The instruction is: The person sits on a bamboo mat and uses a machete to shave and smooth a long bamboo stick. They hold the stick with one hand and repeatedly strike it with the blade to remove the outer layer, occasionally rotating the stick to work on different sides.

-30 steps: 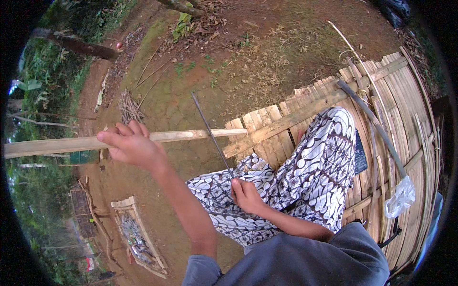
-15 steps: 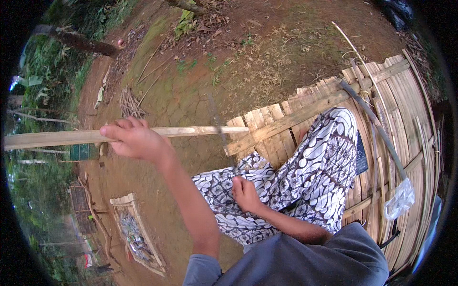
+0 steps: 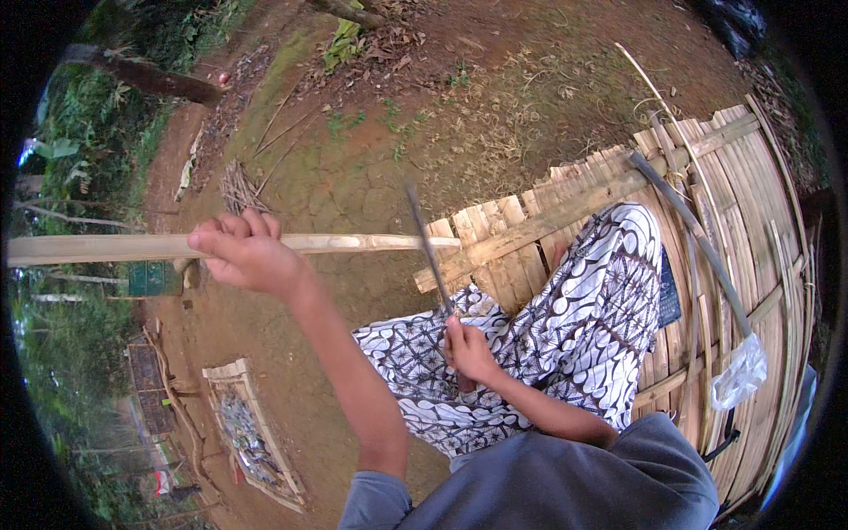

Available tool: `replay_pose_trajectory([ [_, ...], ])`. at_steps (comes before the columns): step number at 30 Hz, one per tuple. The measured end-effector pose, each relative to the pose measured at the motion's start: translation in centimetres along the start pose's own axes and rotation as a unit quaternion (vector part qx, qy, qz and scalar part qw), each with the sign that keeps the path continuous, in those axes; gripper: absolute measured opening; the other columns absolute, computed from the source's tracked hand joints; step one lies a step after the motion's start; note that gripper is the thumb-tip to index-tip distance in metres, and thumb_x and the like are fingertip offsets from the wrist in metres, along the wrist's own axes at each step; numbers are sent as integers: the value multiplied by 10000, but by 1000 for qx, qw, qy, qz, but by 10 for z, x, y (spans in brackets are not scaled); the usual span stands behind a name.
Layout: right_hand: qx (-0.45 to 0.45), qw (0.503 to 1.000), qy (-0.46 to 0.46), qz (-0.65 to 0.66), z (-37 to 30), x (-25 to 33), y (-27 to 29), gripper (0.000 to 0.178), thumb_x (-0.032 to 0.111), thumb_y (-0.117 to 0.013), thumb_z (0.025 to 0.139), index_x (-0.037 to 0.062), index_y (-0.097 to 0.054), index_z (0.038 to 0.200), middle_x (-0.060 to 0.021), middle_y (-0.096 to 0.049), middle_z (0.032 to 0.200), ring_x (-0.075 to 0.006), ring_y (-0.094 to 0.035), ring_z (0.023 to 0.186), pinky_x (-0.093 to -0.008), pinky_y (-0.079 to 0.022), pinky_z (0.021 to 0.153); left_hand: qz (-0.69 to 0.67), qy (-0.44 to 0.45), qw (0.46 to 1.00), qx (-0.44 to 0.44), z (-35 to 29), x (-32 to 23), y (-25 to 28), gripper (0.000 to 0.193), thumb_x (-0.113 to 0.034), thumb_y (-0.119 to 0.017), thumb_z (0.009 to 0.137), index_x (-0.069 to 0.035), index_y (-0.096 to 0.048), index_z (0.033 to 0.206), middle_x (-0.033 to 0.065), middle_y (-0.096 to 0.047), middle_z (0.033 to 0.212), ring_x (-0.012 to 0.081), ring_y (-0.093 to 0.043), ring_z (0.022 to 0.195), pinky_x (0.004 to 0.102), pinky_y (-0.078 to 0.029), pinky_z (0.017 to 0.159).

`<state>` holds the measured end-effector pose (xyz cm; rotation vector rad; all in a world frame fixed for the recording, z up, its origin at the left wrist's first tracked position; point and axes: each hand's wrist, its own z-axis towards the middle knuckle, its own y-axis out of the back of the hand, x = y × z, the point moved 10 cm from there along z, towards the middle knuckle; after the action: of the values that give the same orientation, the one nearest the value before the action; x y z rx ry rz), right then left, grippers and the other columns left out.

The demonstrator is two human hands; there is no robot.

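My left hand is closed around a long pale bamboo strip, held level across the view. Its right end reaches the edge of a slatted bamboo platform. My right hand grips the handle of a long knife. The dark narrow blade points up and away from me, crossing the strip near its right end; whether blade and strip touch I cannot tell. Beneath my right hand, a black-and-white patterned cloth covers my legs.
On the platform to my right lie a long grey-brown rod and a clear plastic bag. Curled shavings litter the ground ahead. A bundle of sticks lies ahead-left, and a wood-framed bed of litter is at left.
The knife, blurred before, shows clearly now, with its blade shifted to the right. My right hand has moved slightly right. My left hand and the bamboo strip have barely moved.
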<state>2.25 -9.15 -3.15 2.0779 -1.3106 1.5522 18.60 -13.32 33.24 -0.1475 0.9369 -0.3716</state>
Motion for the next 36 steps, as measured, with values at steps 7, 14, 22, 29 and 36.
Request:
replay_pose_trajectory([
  [7, 35, 998, -20, -50, -6, 36, 7, 567, 431, -328, 955, -7, -480, 628, -84, -480, 496, -207, -493, 420, -342, -398, 438, -11, 35, 999, -7, 11, 14, 23, 437, -468, -336, 952, -132, -249, 687, -31, -208, 540, 76, -210, 417, 232, -136, 365],
  [14, -39, 998, -10, -58, -2, -3, 5, 589, 397, -316, 958, -32, -525, 611, -157, -530, 508, -299, -569, 515, -386, -446, 544, -26, 37, 999, 10, 8, 10, 18, 438, -459, -339, 954, -144, -240, 666, -35, -200, 542, 81, -198, 408, 235, -138, 366],
  [22, -19, 979, 149, -138, -35, 71, -7, 566, 364, -355, 952, -61, -495, 604, -239, -471, 493, -380, -537, 487, -443, -398, 500, -31, 32, 999, 7, 5, 10, 18, 448, -470, -351, 948, -140, -225, 672, -31, -214, 541, 73, -198, 416, 233, -132, 373],
  [29, -7, 994, -106, -12, -7, -6, 20, 563, 435, -346, 953, -5, -478, 629, -54, -468, 527, -159, -453, 383, -302, -376, 384, -11, 28, 999, -40, 8, 11, 35, 461, -483, -362, 942, -134, -227, 673, -33, -222, 544, 68, -209, 421, 228, -130, 378],
  [36, -12, 985, 124, -124, -23, 39, -2, 589, 396, -310, 957, -40, -509, 614, -151, -525, 498, -305, -559, 480, -407, -430, 514, -27, 26, 999, -1, 1, 5, 21, 447, -468, -364, 946, -129, -234, 685, -33, -226, 552, 69, -214, 422, 233, -133, 373],
])
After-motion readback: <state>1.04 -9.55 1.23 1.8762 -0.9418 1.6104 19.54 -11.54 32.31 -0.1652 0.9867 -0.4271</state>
